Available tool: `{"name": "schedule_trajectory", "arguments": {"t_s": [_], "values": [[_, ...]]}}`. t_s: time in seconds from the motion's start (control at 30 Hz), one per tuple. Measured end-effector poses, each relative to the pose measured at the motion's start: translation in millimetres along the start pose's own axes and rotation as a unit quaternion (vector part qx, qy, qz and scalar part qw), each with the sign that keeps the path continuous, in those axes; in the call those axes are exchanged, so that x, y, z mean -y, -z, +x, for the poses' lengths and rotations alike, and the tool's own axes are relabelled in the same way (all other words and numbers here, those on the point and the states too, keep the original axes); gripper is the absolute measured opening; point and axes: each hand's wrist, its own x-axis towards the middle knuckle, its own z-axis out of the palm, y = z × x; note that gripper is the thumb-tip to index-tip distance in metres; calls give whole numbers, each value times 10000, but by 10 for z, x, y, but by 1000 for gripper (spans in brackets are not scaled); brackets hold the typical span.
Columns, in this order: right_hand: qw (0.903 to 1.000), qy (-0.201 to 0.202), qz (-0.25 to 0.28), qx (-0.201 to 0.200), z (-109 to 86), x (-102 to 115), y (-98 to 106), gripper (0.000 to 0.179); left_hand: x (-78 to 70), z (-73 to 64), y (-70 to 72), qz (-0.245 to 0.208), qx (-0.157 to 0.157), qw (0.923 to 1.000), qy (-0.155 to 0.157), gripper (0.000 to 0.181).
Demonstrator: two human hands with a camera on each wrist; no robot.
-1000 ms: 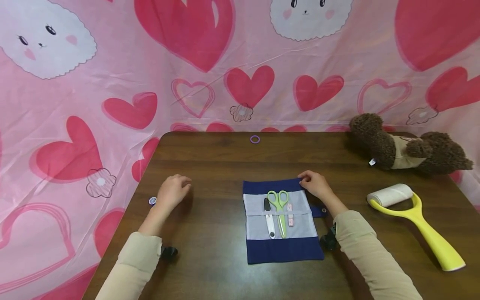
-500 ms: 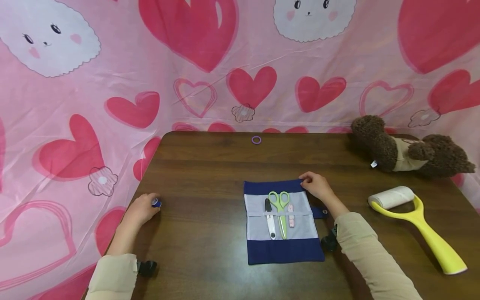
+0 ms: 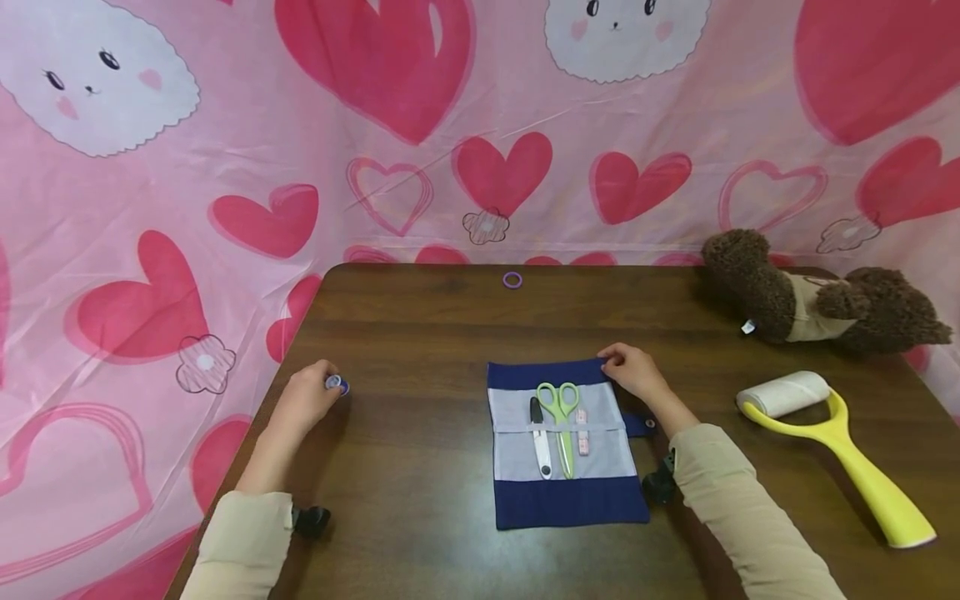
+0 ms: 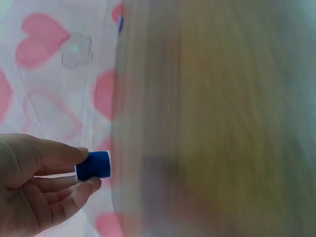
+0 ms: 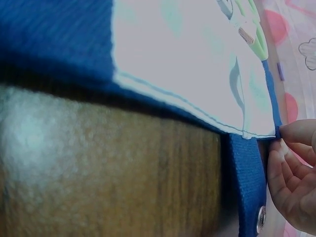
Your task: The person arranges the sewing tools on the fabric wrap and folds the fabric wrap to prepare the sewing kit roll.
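My left hand (image 3: pixel 302 397) pinches a small spool of blue thread (image 4: pixel 94 165) between thumb and fingers, over the table's left side. With thumb and fingertips my right hand (image 3: pixel 633 369) pinches the far right corner of a navy fabric tool roll (image 3: pixel 570 503), which lies unfolded. Its grey lining has an elastic band. Under that band lie green-handled scissors (image 3: pixel 558 407), a slim black-and-white tool (image 3: pixel 541 450) and a pink strip with markings, like a folded measuring tape (image 3: pixel 582 442). A strap with a metal snap (image 5: pixel 262 217) sticks out from the roll's right side.
A purple ring (image 3: pixel 512 280) lies near the far edge of the wooden table (image 3: pixel 420 467). On the right are a brown teddy bear (image 3: pixel 813 304) on its side and a yellow-handled lint roller (image 3: pixel 862 467). Pink heart-print cloth (image 3: pixel 420 100) hangs behind and at the left.
My left hand moved left to the blue spool on the table, took hold of it, then came slightly back rightward and away with it. My right hand stayed at the roll's corner.
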Motion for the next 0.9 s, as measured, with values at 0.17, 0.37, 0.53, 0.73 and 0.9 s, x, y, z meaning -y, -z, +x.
{"name": "schedule_trajectory", "arguments": {"t_s": [0.17, 0.37, 0.53, 0.73, 0.9], "values": [[10000, 40, -57, 9, 9, 9, 18, 24, -349, 156, -172, -159, -214, 9973, -680, 17], [9999, 97, -67, -11, 28, -11, 16, 25, -880, 262, -395, -294, -63, 9899, -1386, 19], [9999, 92, -46, -10, 26, -9, 18, 25, -1288, 296, -562, -473, 456, 9835, -1688, 22], [10000, 54, 9, 35, 23, -7, 12, 25, -1568, 247, -759, -468, 894, 9682, -2290, 19], [10000, 34, 10, 28, 19, -11, 13, 25, -1679, 196, -851, -328, 1400, 9602, -2396, 19]]}}
